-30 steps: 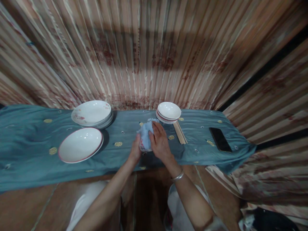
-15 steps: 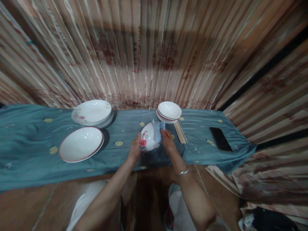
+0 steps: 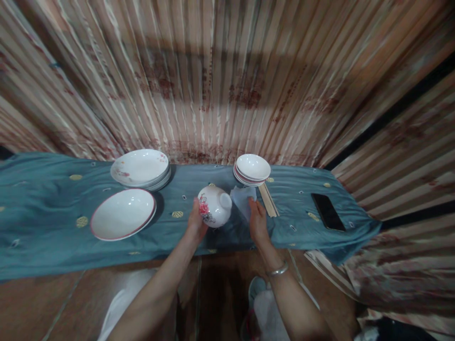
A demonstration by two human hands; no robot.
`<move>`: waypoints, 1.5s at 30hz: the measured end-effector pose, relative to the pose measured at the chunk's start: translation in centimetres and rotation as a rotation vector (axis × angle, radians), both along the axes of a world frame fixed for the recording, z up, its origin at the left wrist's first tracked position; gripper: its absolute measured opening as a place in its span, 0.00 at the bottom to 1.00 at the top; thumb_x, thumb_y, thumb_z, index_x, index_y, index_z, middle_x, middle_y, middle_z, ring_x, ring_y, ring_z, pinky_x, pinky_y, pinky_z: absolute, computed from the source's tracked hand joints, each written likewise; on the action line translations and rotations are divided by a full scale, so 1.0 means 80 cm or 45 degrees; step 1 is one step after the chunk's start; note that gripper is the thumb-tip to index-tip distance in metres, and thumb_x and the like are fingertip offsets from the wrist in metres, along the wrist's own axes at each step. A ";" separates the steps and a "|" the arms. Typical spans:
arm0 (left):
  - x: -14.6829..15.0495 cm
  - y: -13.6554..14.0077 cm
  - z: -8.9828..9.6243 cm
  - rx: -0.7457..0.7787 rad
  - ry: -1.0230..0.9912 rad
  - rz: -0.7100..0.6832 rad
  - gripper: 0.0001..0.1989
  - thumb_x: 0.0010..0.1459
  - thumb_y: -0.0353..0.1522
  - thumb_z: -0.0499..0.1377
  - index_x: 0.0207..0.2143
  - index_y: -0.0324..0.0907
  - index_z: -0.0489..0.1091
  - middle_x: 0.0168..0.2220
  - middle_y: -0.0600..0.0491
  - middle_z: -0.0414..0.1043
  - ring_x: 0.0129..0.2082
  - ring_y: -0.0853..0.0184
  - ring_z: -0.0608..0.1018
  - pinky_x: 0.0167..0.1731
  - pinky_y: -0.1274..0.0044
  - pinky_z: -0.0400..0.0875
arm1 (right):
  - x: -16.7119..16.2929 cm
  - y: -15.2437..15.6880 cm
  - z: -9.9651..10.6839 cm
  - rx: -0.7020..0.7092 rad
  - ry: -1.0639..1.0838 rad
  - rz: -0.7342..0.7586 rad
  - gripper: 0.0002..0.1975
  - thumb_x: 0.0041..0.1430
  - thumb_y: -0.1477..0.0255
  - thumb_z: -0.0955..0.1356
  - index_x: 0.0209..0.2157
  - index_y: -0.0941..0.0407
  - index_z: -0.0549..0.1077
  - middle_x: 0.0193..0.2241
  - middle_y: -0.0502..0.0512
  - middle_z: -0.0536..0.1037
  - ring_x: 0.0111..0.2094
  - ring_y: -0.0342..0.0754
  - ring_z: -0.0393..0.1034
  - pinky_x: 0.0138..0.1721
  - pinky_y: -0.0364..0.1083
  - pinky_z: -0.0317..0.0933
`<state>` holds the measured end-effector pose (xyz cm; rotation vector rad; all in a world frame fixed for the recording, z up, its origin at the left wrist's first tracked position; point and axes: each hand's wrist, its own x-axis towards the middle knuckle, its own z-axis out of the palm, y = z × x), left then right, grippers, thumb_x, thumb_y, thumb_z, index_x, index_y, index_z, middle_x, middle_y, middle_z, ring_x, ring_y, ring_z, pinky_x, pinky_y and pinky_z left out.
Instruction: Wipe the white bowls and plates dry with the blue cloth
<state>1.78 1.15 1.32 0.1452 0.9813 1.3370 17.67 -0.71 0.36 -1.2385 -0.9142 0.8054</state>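
1. Near the centre of the frame, a glossy white ceramic bowl with a pink flower and dark scrollwork (image 3: 215, 208) is tipped on its side, its round foot turned toward the right of the frame. Whether it touches the cloth below cannot be told.
2. The left hand (image 3: 196, 223) grips this bowl by its left side, thumb along the outside; the remaining fingers are mostly hidden.
3. The right hand (image 3: 259, 220), right of centre, pinches a thin, pale blue cloth (image 3: 243, 201) between thumb and fingers. The cloth hangs open just beside the bowl's foot; whether they touch is unclear. A silver metal bangle (image 3: 278, 270) circles the right wrist.
4. Above the right hand stands a stack of small white bowls (image 3: 253, 168), with a bundle of pale, slender sticks (image 3: 268, 201) lying just below it.
5. Further right lies a black rectangular phone (image 3: 327, 211).
6. Left of centre is a stack of white flower-patterned plates (image 3: 140, 166); nearer the lower edge sit wide white dishes with a red rim (image 3: 122, 213).
7. All these rest on a blue-green tablecloth with yellow motifs (image 3: 177, 237).
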 end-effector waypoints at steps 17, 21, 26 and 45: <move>-0.002 -0.001 -0.014 -0.005 -0.026 -0.050 0.20 0.68 0.38 0.49 0.41 0.33 0.75 0.36 0.43 0.81 0.40 0.62 0.82 0.45 0.73 0.75 | -0.035 -0.021 -0.019 0.370 -1.126 0.302 0.20 0.66 0.72 0.59 0.56 0.57 0.71 0.56 0.61 0.74 0.62 0.53 0.59 0.61 0.59 0.59; -0.008 0.001 -0.021 0.001 -0.013 -0.040 0.18 0.64 0.40 0.55 0.43 0.34 0.74 0.36 0.44 0.81 0.40 0.60 0.82 0.44 0.71 0.76 | -0.026 -0.026 -0.008 0.387 -1.070 0.396 0.19 0.63 0.74 0.60 0.53 0.55 0.74 0.52 0.58 0.76 0.59 0.52 0.64 0.60 0.56 0.61; -0.011 0.005 -0.027 -0.009 0.020 -0.054 0.18 0.63 0.41 0.56 0.41 0.34 0.74 0.35 0.44 0.81 0.38 0.60 0.83 0.42 0.72 0.76 | -0.014 -0.033 -0.001 0.405 -1.206 0.387 0.18 0.61 0.75 0.60 0.48 0.55 0.76 0.48 0.59 0.78 0.55 0.53 0.67 0.58 0.56 0.62; -0.005 0.000 -0.006 -0.040 0.049 -0.076 0.20 0.68 0.38 0.46 0.40 0.33 0.74 0.31 0.45 0.81 0.38 0.61 0.83 0.44 0.71 0.76 | -0.038 -0.022 -0.013 0.337 -0.993 0.301 0.20 0.67 0.71 0.58 0.55 0.57 0.72 0.54 0.60 0.75 0.61 0.53 0.60 0.62 0.58 0.59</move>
